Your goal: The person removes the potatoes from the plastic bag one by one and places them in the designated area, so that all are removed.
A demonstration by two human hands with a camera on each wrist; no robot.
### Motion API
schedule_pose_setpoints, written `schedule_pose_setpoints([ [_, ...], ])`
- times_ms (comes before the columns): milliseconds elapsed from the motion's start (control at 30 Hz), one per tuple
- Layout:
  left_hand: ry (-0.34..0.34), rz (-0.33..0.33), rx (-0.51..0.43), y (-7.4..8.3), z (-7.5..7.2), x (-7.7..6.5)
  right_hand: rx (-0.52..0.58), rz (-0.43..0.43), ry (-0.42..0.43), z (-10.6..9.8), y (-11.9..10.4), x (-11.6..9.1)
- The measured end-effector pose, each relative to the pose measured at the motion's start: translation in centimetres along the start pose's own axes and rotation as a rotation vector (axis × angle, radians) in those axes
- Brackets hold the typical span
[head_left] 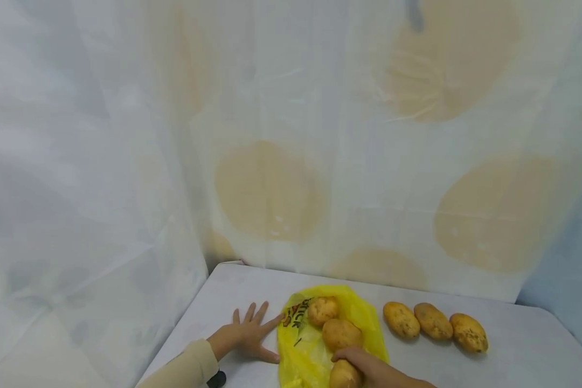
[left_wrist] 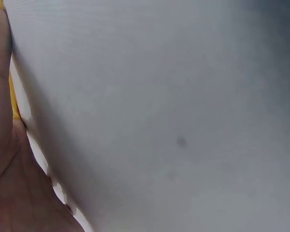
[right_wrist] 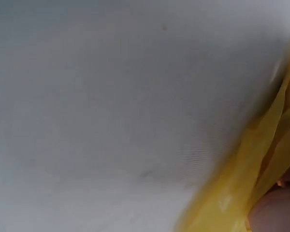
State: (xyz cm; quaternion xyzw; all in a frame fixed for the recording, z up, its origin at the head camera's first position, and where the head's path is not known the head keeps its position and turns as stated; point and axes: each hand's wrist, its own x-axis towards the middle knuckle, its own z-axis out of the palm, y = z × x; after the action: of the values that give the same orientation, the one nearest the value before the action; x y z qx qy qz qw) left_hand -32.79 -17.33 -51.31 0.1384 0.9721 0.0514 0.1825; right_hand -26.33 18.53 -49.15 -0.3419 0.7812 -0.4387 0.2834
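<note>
A yellow plastic bag (head_left: 300,361) with dark print lies flat on the table in the head view. Two potatoes, one farther back (head_left: 323,311) and one nearer the middle (head_left: 341,336), rest on it. Over the bag's near part, my right hand (head_left: 371,369) grips a third potato (head_left: 345,375) from its right side. My left hand (head_left: 248,335) lies palm down on the table with fingers spread, its index finger and thumb reaching the bag's left edge. The left wrist view shows part of that hand (left_wrist: 14,188); the right wrist view catches yellow bag folds (right_wrist: 232,198) beside a bit of hand.
Right of the bag, three more potatoes sit in a row: the left one (head_left: 401,320), the middle one (head_left: 434,321) and the right one (head_left: 469,333). Behind the white table (head_left: 252,277) hangs a pale sheet (head_left: 349,161) with tan spots. Another sheet (head_left: 77,215) closes the left side.
</note>
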Motion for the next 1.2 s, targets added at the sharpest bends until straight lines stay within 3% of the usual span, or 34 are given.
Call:
schedule_pose_setpoints([
  [267,-0.001,0.001,0.007,0.0,0.3,0.4,-0.197,-0.041,0.013,-0.1,0.3,0.5],
  [367,0.001,0.013,0.011,0.1,0.5,0.4,-0.243,-0.007,0.028,-0.1,0.3,0.6],
  [500,0.001,0.018,0.006,0.2,0.7,0.4,-0.227,0.013,0.030,-0.3,0.0,0.3],
  [733,0.004,0.017,0.016,0.3,0.8,0.8,-0.159,-0.066,0.069,-0.9,-0.8,-0.8],
  [900,0.006,0.015,0.022,0.3,0.5,0.5,-0.128,-0.026,0.118,-1.2,-1.8,-1.1],
  [1200,0.006,0.003,0.019,-0.1,0.1,-0.1,-0.207,-0.085,0.117,-1.7,-2.0,-1.1],
])
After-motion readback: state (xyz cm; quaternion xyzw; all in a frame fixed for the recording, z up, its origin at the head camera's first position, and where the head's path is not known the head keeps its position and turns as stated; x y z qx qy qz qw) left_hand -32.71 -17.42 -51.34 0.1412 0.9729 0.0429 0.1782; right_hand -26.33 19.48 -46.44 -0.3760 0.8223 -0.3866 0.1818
